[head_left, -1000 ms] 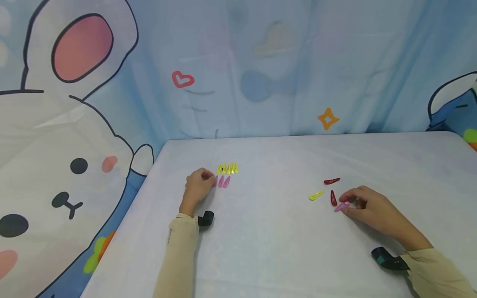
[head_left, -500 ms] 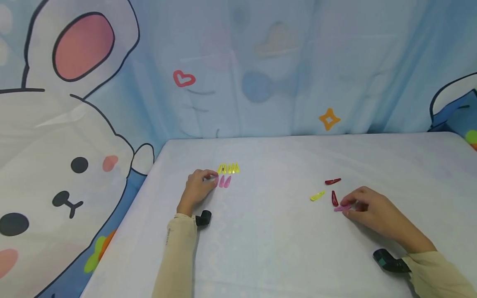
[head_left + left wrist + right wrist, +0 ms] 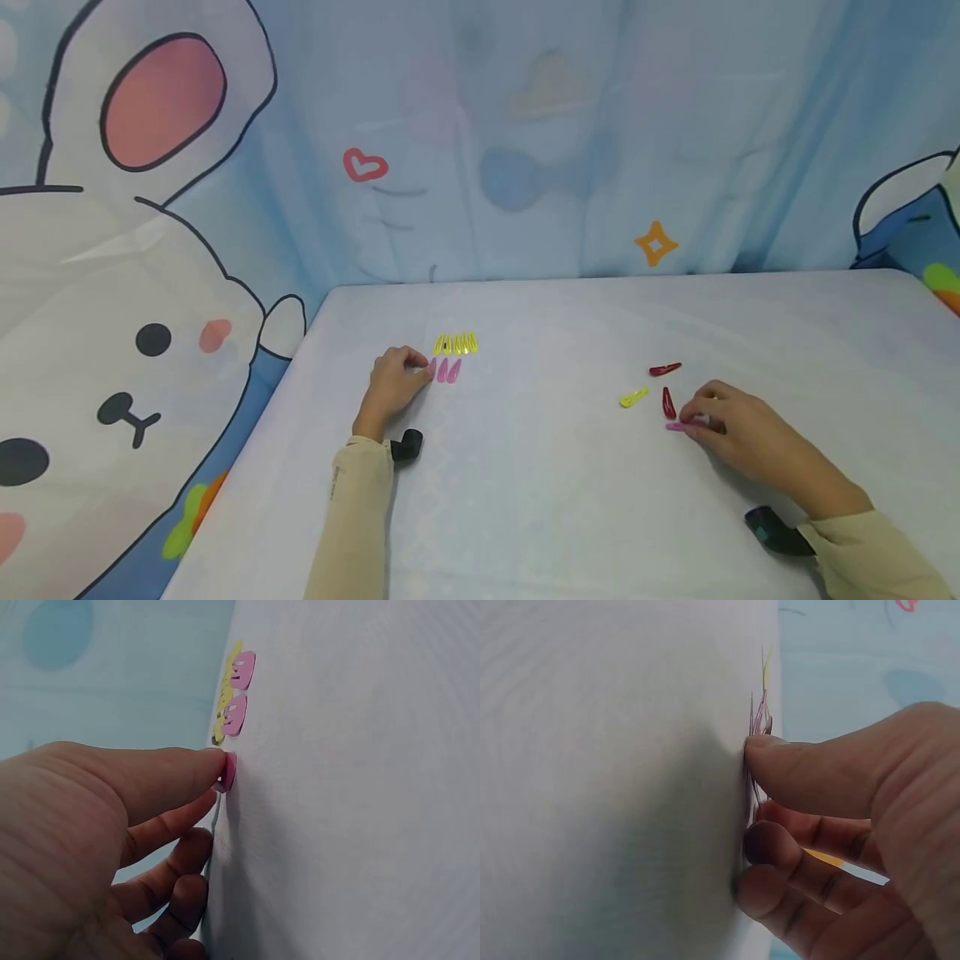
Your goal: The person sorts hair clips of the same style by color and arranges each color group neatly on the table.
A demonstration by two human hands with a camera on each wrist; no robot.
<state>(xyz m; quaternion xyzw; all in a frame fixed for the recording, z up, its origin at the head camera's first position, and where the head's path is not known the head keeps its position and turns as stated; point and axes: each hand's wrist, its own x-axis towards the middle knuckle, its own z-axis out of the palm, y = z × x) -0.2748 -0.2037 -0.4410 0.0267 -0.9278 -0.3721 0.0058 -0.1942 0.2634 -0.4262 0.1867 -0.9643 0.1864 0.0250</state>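
Observation:
At the left, my left hand point(image 3: 393, 387) pinches a pink snap hair clip point(image 3: 229, 772) between thumb and fingers, low over the white cloth. Two more pink clips point(image 3: 447, 371) stand side by side just right of it, below a row of several yellow hair clips point(image 3: 456, 343). On the right side, my right hand point(image 3: 746, 433) has thumb and fingertips on another pink hair clip point(image 3: 675, 427), partly hidden by the fingers. Close to that clip lie a dark red hair clip point(image 3: 668, 403), a second red clip point(image 3: 665, 369) and a yellow clip point(image 3: 633, 397).
White cloth covers the table point(image 3: 525, 483), whose far edge meets a blue printed curtain point(image 3: 547, 167). A large cartoon figure point(image 3: 187, 275) fills the left side of the backdrop. Black wrist cameras point(image 3: 776, 531) sit at both sleeves.
The pink clip at my right hand has turned from slanted to nearly level. My left hand has shifted slightly at the end of the pink row, still holding its clip.

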